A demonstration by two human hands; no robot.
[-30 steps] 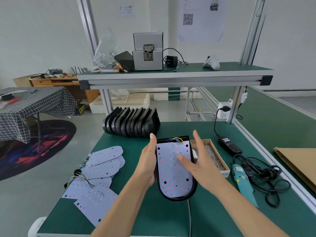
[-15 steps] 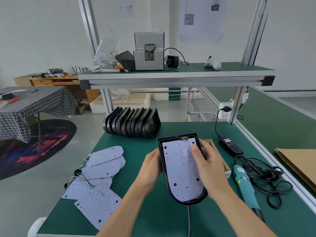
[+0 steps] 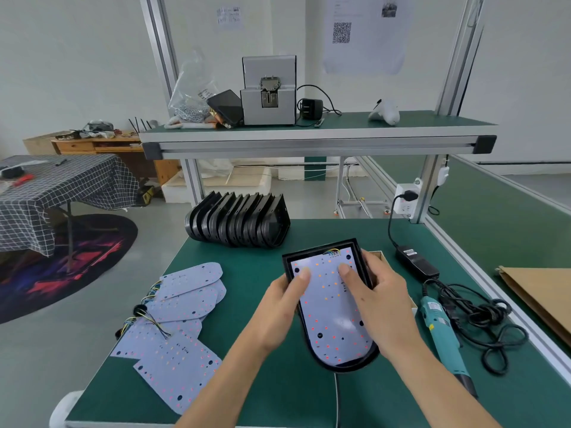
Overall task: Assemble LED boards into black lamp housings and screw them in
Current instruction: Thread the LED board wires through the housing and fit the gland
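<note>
Left hand (image 3: 282,307) and right hand (image 3: 375,299) gripping black housing (image 3: 343,362), thumbs on LED board (image 3: 332,307), fingers hidden underneath, screw box (image 3: 378,254) mostly covered

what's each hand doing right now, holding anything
Left hand: grips the black lamp housing, thumb on the LED board.
Right hand: grips the same housing, thumb pressing the board.

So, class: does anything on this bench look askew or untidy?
Mostly the loose LED boards: they lie in an overlapping, fanned heap at the table's left with their wires tangled. The cable beside the screwdriver is loosely snarled.
</note>
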